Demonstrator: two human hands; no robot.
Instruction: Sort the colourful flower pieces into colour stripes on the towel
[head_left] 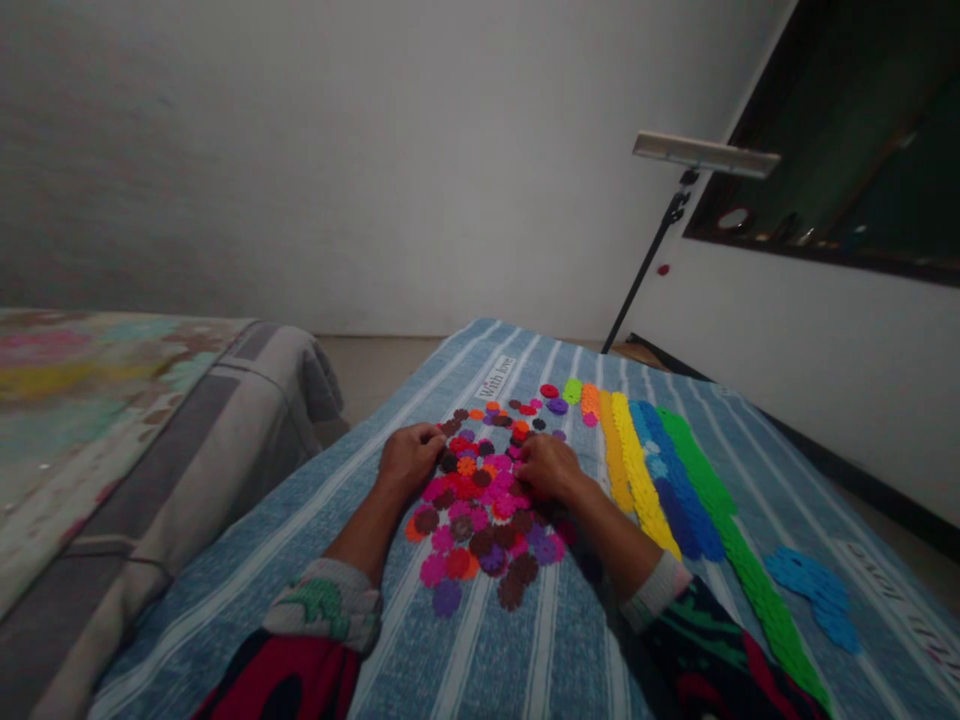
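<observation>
A loose pile of flower-shaped pieces (480, 490) in pink, red, brown, orange and purple lies on a blue striped cloth (315, 530). At the pile's upper left edge is my left hand (410, 457), fingers pressed together near brown pieces; anything in the fingertips is too small to name. My right hand (550, 467) reaches into the pile's right side, its fingers closed and their tips partly hidden. Right of the pile run rows of pieces sorted by colour: an orange-yellow row (615, 450), a yellow row (643, 480), a blue row (679, 490) and a green row (739, 545).
Light blue pieces (814, 590) lie at the far right of the cloth. Small red, lime and purple stacks sit beyond the pile. On the left stands a bed (217, 430) with grey bedding. A lamp on a pole (652, 255) rises behind, near a dark window.
</observation>
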